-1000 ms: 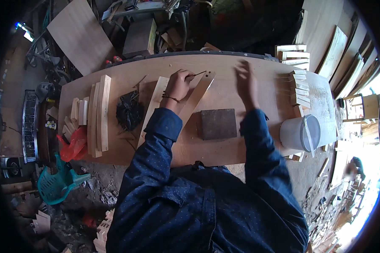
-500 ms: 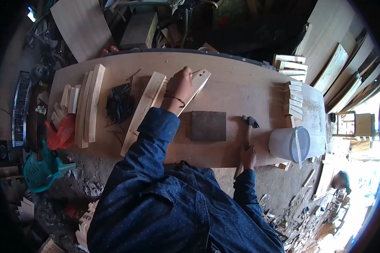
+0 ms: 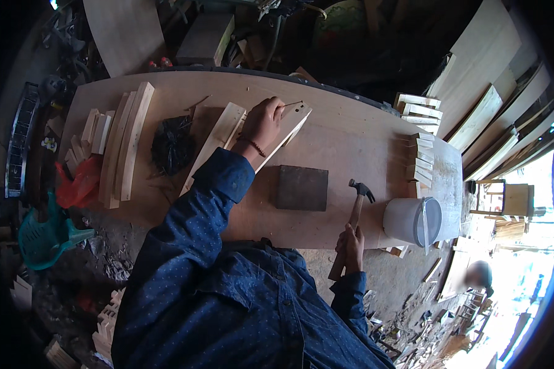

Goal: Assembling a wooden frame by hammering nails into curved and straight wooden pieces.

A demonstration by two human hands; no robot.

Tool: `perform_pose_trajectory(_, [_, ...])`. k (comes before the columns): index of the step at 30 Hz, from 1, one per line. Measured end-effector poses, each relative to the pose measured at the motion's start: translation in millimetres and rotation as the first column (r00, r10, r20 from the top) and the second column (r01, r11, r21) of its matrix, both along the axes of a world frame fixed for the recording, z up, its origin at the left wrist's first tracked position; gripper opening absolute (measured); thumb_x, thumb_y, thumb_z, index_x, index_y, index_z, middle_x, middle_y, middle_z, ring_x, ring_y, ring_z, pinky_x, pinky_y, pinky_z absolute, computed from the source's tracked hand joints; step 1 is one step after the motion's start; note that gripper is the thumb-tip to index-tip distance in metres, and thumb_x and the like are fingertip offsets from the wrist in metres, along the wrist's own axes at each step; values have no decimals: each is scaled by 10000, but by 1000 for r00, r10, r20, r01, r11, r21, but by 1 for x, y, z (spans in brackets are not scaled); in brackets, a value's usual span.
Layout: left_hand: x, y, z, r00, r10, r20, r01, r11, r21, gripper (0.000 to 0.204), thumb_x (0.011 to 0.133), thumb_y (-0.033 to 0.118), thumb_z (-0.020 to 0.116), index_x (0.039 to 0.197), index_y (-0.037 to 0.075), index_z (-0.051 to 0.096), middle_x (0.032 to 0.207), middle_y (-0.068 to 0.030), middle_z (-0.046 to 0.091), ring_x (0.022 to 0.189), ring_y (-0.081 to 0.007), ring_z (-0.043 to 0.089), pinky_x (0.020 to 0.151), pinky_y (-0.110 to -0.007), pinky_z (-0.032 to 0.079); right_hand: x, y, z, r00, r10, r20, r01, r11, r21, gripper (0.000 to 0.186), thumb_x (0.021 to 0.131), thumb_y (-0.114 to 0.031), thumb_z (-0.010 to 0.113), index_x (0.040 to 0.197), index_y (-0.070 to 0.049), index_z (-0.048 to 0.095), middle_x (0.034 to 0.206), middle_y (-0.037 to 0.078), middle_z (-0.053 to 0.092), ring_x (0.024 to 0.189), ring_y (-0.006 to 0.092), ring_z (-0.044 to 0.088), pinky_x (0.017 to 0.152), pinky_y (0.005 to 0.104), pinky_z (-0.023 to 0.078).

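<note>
My left hand is closed in a pinch on a thin nail, held near the far end of a pale wooden frame piece. Two dark holes or spots show at that end. Just left of it, a second pale wooden rail slants across the table, partly hidden by my sleeve. My right hand grips the wooden handle of a claw hammer at the table's near edge. Between my hands lies a dark square block on the tabletop.
On the wooden table are stacked wood strips and a black plastic bag at left, with a red bag beyond. At right stand a white bucket and cut wood pieces. A green plastic chair stands at left.
My right hand has come left and a little toward me with the hammer, whose head has turned. My left hand keeps its pinch at the wood's end; the view has shifted slightly.
</note>
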State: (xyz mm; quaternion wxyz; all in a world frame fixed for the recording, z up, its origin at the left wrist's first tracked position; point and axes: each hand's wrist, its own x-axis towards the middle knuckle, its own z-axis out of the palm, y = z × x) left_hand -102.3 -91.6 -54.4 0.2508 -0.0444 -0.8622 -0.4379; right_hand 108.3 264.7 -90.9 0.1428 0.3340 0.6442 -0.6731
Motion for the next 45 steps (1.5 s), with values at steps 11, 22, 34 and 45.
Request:
perform_pose_trajectory(11, [-1, 4, -4, 999, 7, 46, -6, 1000, -26, 18, 902, 46, 618, 909, 30, 615, 858, -174, 662, 826, -376, 646, 705, -445, 509, -38, -55, 122, 879, 211, -428, -165, 976, 143, 171, 984, -134, 544, 1121, -65, 469, 700, 26, 521, 477, 104, 526, 398, 249, 452])
perform_pose_trajectory(22, [-7, -17, -3, 997, -5, 75, 13, 994, -112, 48, 911, 57, 599, 948, 36, 621, 867, -180, 648, 850, -381, 641, 733, -453, 517, -82, -126, 139, 705, 658, -266, -277, 601, 750, 143, 995, -170, 571, 1084, -77, 508, 655, 44, 578, 467, 114, 568, 389, 290, 443])
perform_pose_trajectory(34, [5, 8, 3, 981, 38, 188, -11, 990, -140, 111, 920, 65, 557, 999, 50, 635, 923, -204, 651, 883, -397, 651, 749, -476, 528, -97, -136, 138, 593, 775, -218, -256, 439, 861, 234, 1000, -145, 529, 1183, -22, 451, 839, 302, 655, 771, 513, 639, 586, 537, 494])
perform_pose_trajectory(45, [13, 14, 14, 967, 43, 251, -1, 987, -162, 137, 918, 64, 543, 1020, 44, 633, 948, -196, 648, 898, -388, 656, 756, -473, 535, -100, -120, 153, 620, 716, -321, -173, 524, 834, 274, 981, -104, 542, 1219, -24, 433, 789, 288, 644, 731, 486, 659, 557, 507, 503])
